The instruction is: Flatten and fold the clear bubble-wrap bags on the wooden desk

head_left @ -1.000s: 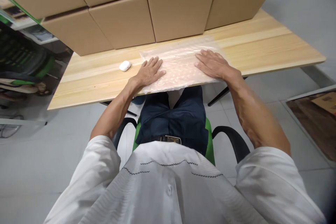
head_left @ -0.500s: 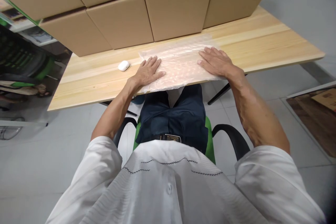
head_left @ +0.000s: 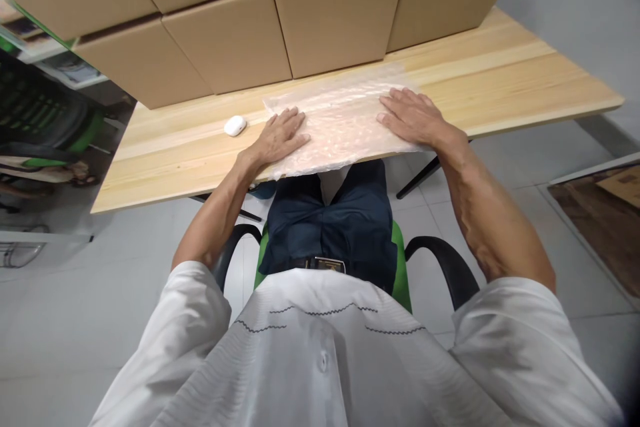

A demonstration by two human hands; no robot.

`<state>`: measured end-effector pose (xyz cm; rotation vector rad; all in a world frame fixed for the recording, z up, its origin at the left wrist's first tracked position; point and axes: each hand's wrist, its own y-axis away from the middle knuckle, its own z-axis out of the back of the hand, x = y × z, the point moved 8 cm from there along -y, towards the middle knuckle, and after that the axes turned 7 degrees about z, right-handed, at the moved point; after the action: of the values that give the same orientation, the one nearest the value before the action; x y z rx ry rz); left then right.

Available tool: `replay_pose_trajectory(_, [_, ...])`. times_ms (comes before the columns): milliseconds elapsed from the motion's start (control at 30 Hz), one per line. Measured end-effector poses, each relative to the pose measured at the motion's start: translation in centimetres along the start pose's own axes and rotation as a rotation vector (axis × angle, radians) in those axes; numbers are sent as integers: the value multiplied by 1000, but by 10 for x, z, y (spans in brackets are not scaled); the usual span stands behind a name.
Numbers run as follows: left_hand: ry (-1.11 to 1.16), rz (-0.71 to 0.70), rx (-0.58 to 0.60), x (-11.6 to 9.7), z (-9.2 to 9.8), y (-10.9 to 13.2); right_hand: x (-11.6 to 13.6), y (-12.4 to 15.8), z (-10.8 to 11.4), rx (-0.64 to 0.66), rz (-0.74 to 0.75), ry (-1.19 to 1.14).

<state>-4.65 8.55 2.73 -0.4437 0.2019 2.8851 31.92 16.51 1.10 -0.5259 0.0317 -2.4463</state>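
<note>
Bubble-wrap sheet [head_left: 343, 123] lay at the worktop's [head_left: 525, 80] near edge, its clear outline hard to trace, cardboard boxes [head_left: 330, 20] cut off above. Left hand [head_left: 280, 137] and right hand [head_left: 410, 117] pressed flat on it, fingers spread, gripping nothing, placed as before.

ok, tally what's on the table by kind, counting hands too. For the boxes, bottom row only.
cardboard boxes, bottom row: 4 (more are stacked above, cut off by the frame)
bubble wrap sheet: 1
white case: 1
hands flat on the sheet, left hand and right hand: 2
Total: 8
</note>
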Motion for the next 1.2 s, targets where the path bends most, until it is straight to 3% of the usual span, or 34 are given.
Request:
replay_pose_trajectory(133, [89, -31, -84, 5, 15, 38, 10, 21, 23, -71, 29, -105])
replay_pose_trajectory(267, [122, -86, -91, 11, 19, 88, 13, 59, 41, -127, 30, -64])
replay_pose_trajectory(367, [87, -125, -120, 17, 19, 120, 17, 92, 37, -111, 136, -84])
replay_pose_trajectory(467, [22, -147, -67, 20, 7, 137, 15, 116, 21, -70, 212, -99])
replay_pose_trajectory(567, [-21, -108, -43, 22, -5, 137, 5, 126, 9, -56, 177, -52])
replay_pose_trajectory(667, [-17, -79, -113, 20, -7, 128, 1, 126, 6, -66, 141, -22])
replay_pose_trajectory(933, [112, -110, -270, 3, 6, 111, 3, 122, 26, -178, 60, -156])
replay_pose_trajectory(1067, [233, -28, -319, 6, 15, 105, 2, 120, 37, -251, 38, -258])
replay_pose_trajectory(1200, [374, 111, -321, 20, 14, 94, -18, 112, 48, -338, -119, -365])
